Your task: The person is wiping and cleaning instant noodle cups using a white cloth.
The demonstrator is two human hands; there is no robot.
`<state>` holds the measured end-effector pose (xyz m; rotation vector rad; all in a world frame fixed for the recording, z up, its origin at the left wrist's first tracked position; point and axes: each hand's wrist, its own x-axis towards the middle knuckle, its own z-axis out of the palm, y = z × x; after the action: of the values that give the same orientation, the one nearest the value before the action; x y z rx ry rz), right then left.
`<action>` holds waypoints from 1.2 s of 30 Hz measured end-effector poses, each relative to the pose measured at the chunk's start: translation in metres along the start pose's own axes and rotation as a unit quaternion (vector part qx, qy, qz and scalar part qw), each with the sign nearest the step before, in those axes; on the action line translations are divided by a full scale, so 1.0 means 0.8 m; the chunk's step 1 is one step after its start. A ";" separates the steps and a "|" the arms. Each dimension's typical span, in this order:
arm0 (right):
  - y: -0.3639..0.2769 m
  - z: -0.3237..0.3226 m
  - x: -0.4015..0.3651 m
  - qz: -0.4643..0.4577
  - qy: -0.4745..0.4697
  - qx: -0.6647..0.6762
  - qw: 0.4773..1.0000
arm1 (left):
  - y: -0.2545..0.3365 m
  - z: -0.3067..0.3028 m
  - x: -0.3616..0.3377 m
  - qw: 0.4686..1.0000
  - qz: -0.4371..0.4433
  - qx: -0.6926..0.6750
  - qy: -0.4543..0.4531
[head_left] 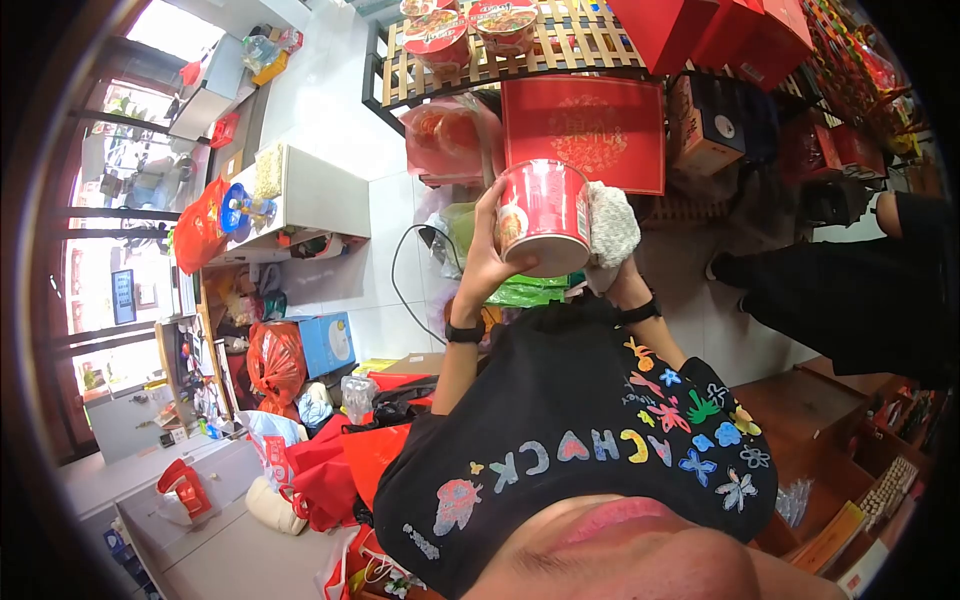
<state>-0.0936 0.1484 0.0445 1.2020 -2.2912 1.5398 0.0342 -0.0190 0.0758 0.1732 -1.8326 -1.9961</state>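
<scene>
My left hand [485,255] is wrapped round the left side of a red instant noodle tub [543,215], its fingers and thumb on the wall. The tub is held up in front of my chest, tilted so that its pale base shows. My right hand [624,284] grips a greyish-white cloth [612,228], which presses against the tub's right side. Most of the right-hand fingers are hidden behind the cloth. Behind the tub is a large red gift box [590,125] with a gold pattern.
A slatted shelf [560,45] at the top carries several noodle tubs [437,45]. At right stands a person in dark trousers [830,300]. A white cabinet [310,190] is at left, with red bags [275,362] below. A black cable [400,280] lies on the tiled floor.
</scene>
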 end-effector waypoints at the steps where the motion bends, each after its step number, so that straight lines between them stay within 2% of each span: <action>1: 0.011 0.000 -0.006 0.002 0.008 0.060 0.998 | 0.002 -0.002 0.001 0.998 -0.020 -0.055 0.001; 3: 0.025 -0.007 -0.015 0.019 -0.019 0.126 0.992 | 0.017 0.000 0.000 0.983 -0.076 -0.167 0.004; 4: 0.022 -0.015 -0.014 0.032 -0.042 0.150 0.987 | -0.006 -0.013 -0.010 0.960 -0.134 -0.246 0.005; 6: 0.015 -0.023 -0.016 0.050 -0.083 0.170 0.981 | -0.036 -0.020 -0.032 0.925 -0.234 -0.295 0.051; 9: 0.016 -0.015 -0.021 0.062 -0.112 0.175 0.976 | -0.062 -0.022 -0.035 0.944 -0.221 -0.241 0.037; 16: 0.010 0.016 -0.020 0.041 -0.120 0.113 0.985 | -0.074 -0.024 -0.030 0.925 -0.242 -0.290 0.045; 20: 0.008 0.046 -0.007 0.021 -0.098 0.019 0.995 | -0.080 -0.012 -0.032 0.938 -0.204 -0.254 0.122; 24: 0.014 0.067 -0.001 0.024 -0.090 -0.047 0.994 | -0.076 0.000 -0.019 0.918 -0.194 -0.200 0.282; 25: 0.015 0.068 0.002 0.026 -0.090 -0.056 0.994 | -0.060 0.002 -0.011 0.936 -0.161 -0.196 0.245; 27: 0.020 0.066 0.007 0.030 -0.092 -0.060 0.994 | -0.067 -0.009 0.003 0.936 -0.112 -0.274 0.191; 29: 0.023 0.063 0.011 0.035 -0.093 -0.059 0.993 | -0.060 -0.010 0.020 0.952 -0.017 -0.278 0.126; 32: 0.028 0.063 0.018 0.047 -0.104 -0.040 0.993 | -0.042 -0.004 0.023 0.990 -0.033 0.026 0.134; 34: 0.026 0.063 0.015 0.067 -0.128 -0.035 0.989 | -0.049 -0.012 0.027 0.990 -0.054 -0.020 0.128; 35: 0.039 0.073 0.004 0.030 -0.089 0.004 0.996 | -0.052 -0.017 0.027 0.989 -0.077 -0.055 0.115; 36: 0.037 0.074 0.005 0.035 -0.083 0.044 0.995 | -0.051 -0.021 0.029 0.986 -0.099 -0.090 0.100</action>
<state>-0.0979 0.1020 -0.0029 1.3338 -2.4141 1.6394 0.0106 -0.0417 0.0386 0.5011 -1.5536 -2.1763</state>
